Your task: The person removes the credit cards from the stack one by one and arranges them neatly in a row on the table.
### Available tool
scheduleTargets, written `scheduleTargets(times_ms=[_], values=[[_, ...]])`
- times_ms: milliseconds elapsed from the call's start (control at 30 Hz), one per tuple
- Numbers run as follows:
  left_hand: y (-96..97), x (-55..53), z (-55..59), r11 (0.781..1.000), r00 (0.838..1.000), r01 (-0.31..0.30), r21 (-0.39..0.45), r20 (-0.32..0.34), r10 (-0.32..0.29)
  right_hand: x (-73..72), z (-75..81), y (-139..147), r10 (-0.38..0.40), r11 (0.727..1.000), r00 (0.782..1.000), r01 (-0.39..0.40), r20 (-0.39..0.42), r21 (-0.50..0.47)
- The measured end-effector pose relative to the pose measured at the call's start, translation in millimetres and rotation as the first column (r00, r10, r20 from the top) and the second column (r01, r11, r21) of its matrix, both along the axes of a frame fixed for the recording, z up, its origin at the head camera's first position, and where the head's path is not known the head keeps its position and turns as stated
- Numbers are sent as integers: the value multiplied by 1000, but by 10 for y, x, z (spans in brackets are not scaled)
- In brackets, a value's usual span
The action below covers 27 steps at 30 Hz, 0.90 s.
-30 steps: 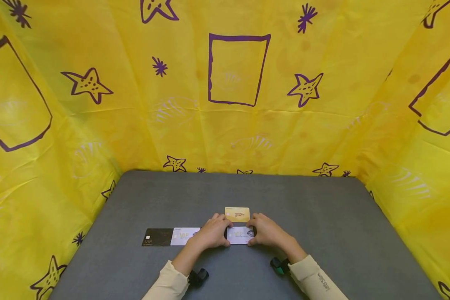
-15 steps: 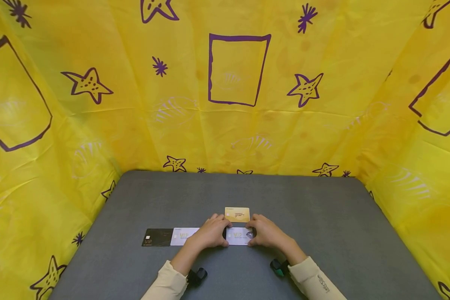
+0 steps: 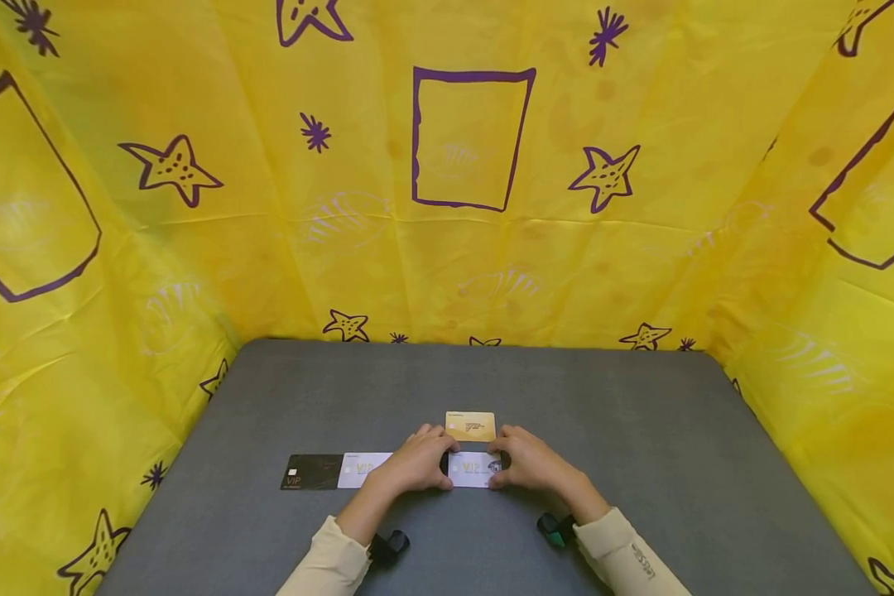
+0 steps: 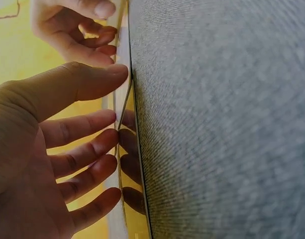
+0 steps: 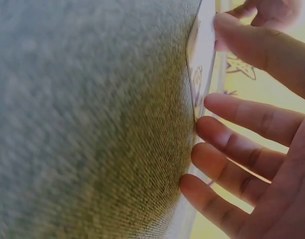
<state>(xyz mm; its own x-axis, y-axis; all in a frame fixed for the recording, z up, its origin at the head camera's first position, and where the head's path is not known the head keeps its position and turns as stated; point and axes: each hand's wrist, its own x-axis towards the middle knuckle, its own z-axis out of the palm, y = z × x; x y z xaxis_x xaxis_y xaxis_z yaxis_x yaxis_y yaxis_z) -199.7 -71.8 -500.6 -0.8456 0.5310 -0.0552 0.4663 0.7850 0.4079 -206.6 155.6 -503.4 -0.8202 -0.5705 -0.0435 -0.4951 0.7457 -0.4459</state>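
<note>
A white VIP card (image 3: 473, 469) lies at the right end of a row of cards in the head view. My left hand (image 3: 419, 460) holds its left side, with thumb and index fingertip at the two left corners. My right hand (image 3: 527, 460) holds the opposite side in the same way. Under the left hand's fingers is a dark glossy card (image 4: 133, 174), which mirrors the fingertips in the left wrist view; the hand hides most of it from above. In the right wrist view, the thumb and index fingertip span the white card's end, and the other fingertips reach the cloth.
A gold card (image 3: 470, 425) lies just behind the held card. Further left in the row are a black VIP card (image 3: 312, 472) and another white VIP card (image 3: 361, 469), partly covered by the left hand. Yellow patterned curtains (image 3: 477, 248) enclose the grey table (image 3: 603, 397).
The white card between my hands has shifted very slightly left and toward me. My hands stay at its sides; the other cards look unmoved.
</note>
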Motion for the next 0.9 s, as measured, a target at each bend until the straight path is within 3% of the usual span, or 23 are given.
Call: scheduleTargets(times_ms=[167,467,733,900], values=[[-53,-53,39,999,1000,-12,33,23,11,-51,10,37,-17,998,1000,19,26,-52],[-117,-169,63,991,992,-97,90,85,90,-175,42,60,-80,995,996,83,47,-63],[-86,-269,24,984,990,-141,107,44,137,-262,69,35,-125,990,992,126,21,-70],[-59,-321,24,981,986,-162,107,64,156,-322,74,24,-130,988,991,130,-2,-80]])
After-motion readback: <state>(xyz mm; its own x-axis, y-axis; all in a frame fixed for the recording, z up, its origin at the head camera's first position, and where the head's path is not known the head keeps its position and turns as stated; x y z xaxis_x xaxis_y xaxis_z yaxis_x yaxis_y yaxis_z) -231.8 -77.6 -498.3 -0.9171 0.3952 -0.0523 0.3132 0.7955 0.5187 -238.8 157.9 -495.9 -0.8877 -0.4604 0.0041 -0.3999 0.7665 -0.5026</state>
